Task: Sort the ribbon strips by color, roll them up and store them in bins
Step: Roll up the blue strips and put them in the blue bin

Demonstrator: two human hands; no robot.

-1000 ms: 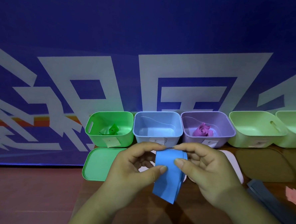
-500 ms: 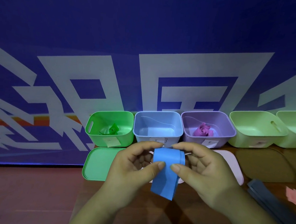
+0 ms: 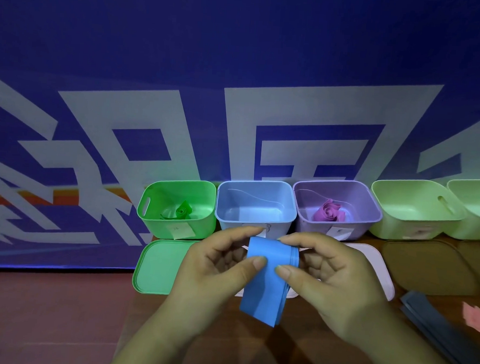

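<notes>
Both hands hold a blue ribbon strip point(image 3: 266, 284), partly rolled at its top with a loose tail hanging down. My left hand point(image 3: 214, 267) pinches it from the left, thumb on the front face. My right hand point(image 3: 329, 271) grips the coiled right edge. Just behind stands the blue bin point(image 3: 256, 202), with nothing in it. A rolled green ribbon point(image 3: 182, 209) lies in the green bin point(image 3: 175, 206), and a rolled purple ribbon point(image 3: 328, 211) in the purple bin point(image 3: 337, 207).
Two pale green bins point(image 3: 411, 209) stand at the right. A green lid point(image 3: 158, 264), a white lid point(image 3: 368, 263) and brown lids point(image 3: 422, 266) lie before the bins. Dark grey strips point(image 3: 443, 335) and a pink strip point(image 3: 477, 320) lie at the right.
The roll has grown a little and the hanging blue tail has become shorter. Both hands stay in nearly the same place.
</notes>
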